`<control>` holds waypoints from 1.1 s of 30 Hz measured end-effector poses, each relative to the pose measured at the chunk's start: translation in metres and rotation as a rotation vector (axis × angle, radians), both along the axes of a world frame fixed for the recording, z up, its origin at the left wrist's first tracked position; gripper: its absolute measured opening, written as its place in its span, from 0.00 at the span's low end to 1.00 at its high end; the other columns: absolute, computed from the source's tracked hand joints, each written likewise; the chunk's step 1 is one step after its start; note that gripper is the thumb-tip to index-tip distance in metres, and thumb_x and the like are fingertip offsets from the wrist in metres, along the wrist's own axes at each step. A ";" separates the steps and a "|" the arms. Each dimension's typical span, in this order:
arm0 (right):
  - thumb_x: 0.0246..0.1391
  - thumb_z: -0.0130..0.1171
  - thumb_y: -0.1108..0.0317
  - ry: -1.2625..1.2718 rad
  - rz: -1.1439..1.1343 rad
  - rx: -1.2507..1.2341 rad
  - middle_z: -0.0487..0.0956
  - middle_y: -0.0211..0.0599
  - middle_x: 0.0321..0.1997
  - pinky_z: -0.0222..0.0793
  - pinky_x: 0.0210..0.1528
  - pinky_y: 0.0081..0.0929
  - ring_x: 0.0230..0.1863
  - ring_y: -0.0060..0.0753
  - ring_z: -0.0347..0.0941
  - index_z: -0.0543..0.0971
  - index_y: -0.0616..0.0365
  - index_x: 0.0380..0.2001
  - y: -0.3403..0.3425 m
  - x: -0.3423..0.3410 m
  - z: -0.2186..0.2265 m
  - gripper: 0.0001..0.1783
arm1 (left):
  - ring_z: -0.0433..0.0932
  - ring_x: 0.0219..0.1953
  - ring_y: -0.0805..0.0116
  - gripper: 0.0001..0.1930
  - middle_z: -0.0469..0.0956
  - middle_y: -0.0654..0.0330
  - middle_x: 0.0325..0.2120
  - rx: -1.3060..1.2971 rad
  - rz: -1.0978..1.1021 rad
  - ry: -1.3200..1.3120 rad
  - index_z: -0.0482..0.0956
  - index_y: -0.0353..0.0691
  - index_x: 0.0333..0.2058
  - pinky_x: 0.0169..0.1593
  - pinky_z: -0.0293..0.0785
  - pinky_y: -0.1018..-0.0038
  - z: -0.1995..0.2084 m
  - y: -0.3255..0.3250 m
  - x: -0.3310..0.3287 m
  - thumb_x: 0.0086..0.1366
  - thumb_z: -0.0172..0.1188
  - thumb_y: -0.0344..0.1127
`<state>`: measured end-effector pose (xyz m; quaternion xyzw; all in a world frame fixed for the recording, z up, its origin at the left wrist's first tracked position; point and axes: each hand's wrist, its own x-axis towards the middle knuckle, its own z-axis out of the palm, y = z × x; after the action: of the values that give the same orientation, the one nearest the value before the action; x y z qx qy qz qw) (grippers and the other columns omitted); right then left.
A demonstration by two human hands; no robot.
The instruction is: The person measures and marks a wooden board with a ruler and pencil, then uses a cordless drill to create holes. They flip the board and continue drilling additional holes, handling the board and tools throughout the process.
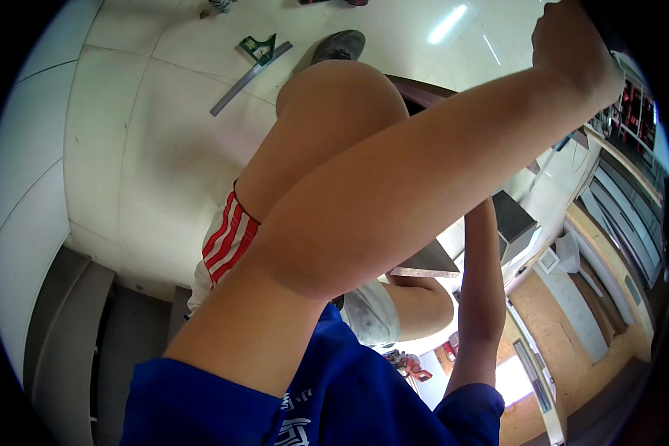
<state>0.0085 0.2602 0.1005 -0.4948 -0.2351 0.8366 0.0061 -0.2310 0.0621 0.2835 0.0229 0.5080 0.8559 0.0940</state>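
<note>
My left arm reaches across to the upper right, where my left hand (572,44) is curled closed at the picture's dark rim. What it grips, if anything, cannot be made out. My right forearm (483,282) rises behind my left one, which hides my right hand. A dark brown panel (420,91) shows beyond my left knee, partly covered by my arm. Between my legs is the end of a grey board (428,262) with a pale edge. On the tiled floor near my grey shoe (339,46) lies a combination square (253,70) with a green head and steel blade.
A dark-topped box or cabinet piece (514,215) stands past my right forearm. Grey shelving (63,320) lines the lower left, beside a pale wall (26,186). Red-and-black items on a rack (635,111) are at the far right. An orange tool (412,366) is behind me.
</note>
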 end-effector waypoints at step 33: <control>0.65 0.47 0.58 0.208 -0.251 1.312 0.79 0.42 0.44 0.75 0.46 0.29 0.40 0.34 0.77 0.71 0.65 0.54 -0.115 0.052 0.000 0.23 | 0.83 0.24 0.62 0.09 0.77 0.55 0.27 -0.180 -0.134 -0.179 0.74 0.33 0.37 0.24 0.74 0.71 -0.002 0.015 -0.024 0.58 0.59 0.27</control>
<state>0.0610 0.1456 0.1010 -0.3292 -0.6332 0.5568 0.4250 -0.2554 0.0772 0.2819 -0.0281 0.5694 0.7974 0.1978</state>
